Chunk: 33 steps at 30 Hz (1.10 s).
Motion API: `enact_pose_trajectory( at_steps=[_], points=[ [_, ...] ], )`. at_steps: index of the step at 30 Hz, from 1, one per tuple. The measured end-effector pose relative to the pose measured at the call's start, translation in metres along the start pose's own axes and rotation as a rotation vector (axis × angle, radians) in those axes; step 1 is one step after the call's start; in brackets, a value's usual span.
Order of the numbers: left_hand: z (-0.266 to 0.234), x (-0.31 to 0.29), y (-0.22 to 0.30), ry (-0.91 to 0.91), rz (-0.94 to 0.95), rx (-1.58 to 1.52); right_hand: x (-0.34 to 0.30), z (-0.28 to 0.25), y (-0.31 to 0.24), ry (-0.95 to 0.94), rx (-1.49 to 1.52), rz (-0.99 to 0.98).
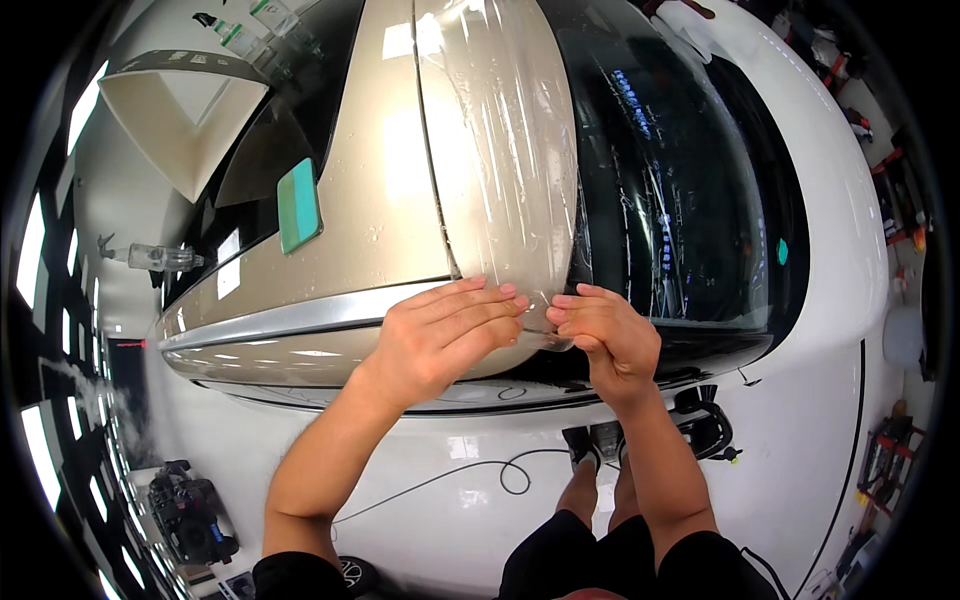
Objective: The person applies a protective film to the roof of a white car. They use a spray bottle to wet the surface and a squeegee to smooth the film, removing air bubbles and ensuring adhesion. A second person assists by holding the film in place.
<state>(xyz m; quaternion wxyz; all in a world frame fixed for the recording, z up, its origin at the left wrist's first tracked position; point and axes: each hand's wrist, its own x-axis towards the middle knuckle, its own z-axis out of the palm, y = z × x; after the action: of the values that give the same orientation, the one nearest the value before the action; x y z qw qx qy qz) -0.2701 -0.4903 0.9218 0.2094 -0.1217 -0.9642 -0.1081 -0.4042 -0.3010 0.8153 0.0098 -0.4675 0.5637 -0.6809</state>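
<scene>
Clear film [505,150] lies over the beige roof panel [385,200] of a car, with wet streaks and long creases in it. At the panel's near edge, my left hand [430,335] is closed on the film, its fingers pointing right and its thumb hidden. Close beside it, my right hand [612,345] pinches the film between curled fingers and thumb. A short gap parts the fingertips, and a loose edge of film hangs below them. The silver trim strip [300,318] runs to the left of my left hand.
A teal squeegee card [299,206] rests on the roof's left part. Spray bottles [155,257] [240,40] lie on the left and far left. Dark wet glass [640,190] and a white body panel [835,180] are on the right. A cable [430,482] crosses the floor.
</scene>
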Motion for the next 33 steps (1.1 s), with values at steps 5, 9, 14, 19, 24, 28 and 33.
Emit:
enact_pose_trajectory(
  at_steps=[5,9,14,19,24,28,33],
  points=[
    [0.002,-0.004,-0.003,-0.028,-0.015,-0.003,-0.004,0.005,0.007,0.007,0.003,-0.001],
    [0.004,-0.008,-0.002,-0.02,-0.025,-0.001,-0.006,0.008,0.007,-0.003,-0.032,-0.012],
    [-0.001,-0.007,-0.004,-0.055,-0.033,-0.008,-0.004,0.004,0.007,-0.004,-0.026,-0.036],
    [-0.004,0.001,0.001,-0.035,-0.034,-0.016,0.001,0.0,-0.001,0.016,-0.035,-0.03],
    [0.001,-0.007,-0.007,-0.103,-0.068,-0.057,-0.003,0.001,0.004,-0.029,-0.071,-0.026],
    [0.003,-0.009,-0.009,-0.114,-0.094,-0.052,0.004,-0.007,0.003,-0.122,-0.16,-0.058],
    [0.009,-0.001,-0.008,-0.163,-0.096,-0.081,0.038,-0.038,0.005,-0.354,-0.177,-0.014]
  ],
)
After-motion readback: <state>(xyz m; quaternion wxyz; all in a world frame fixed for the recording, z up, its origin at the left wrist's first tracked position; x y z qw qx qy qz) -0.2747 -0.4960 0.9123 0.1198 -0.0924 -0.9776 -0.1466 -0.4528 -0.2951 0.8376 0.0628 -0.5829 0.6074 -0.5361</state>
